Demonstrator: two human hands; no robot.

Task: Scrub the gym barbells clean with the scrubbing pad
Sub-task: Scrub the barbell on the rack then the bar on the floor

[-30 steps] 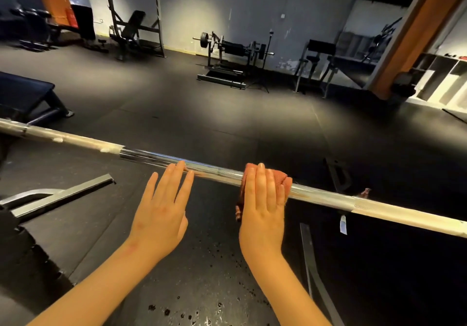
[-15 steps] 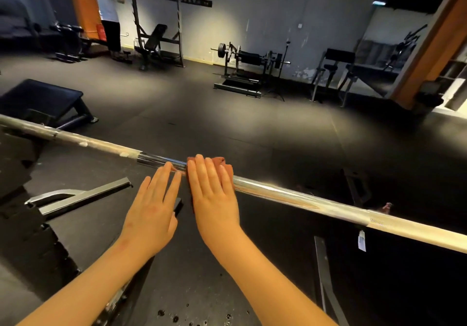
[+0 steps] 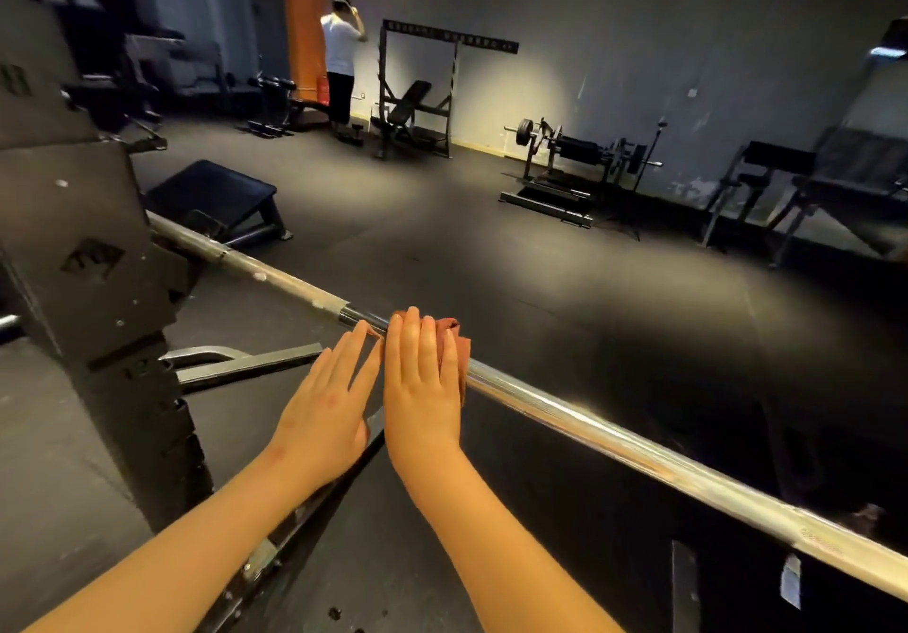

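Centrally, I saw the right hand [image 3: 422, 387] lying flat, fingers straight and together, pressing a reddish scrubbing pad [image 3: 454, 343] onto the barbell [image 3: 614, 441], which ran from the black rack [image 3: 98, 288] at upper left down to lower right. The left hand [image 3: 326, 406] lay just beside it, fingers straight and slightly spread, fingertips reaching the bar.

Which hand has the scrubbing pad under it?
The right hand, flat over the reddish-brown scrubbing pad on the chrome barbell; the left hand lies beside it.

reddish-brown scrubbing pad [image 3: 449, 337], silver barbell [image 3: 589, 423], black floor [image 3: 491, 259], orange pillar [image 3: 299, 18].
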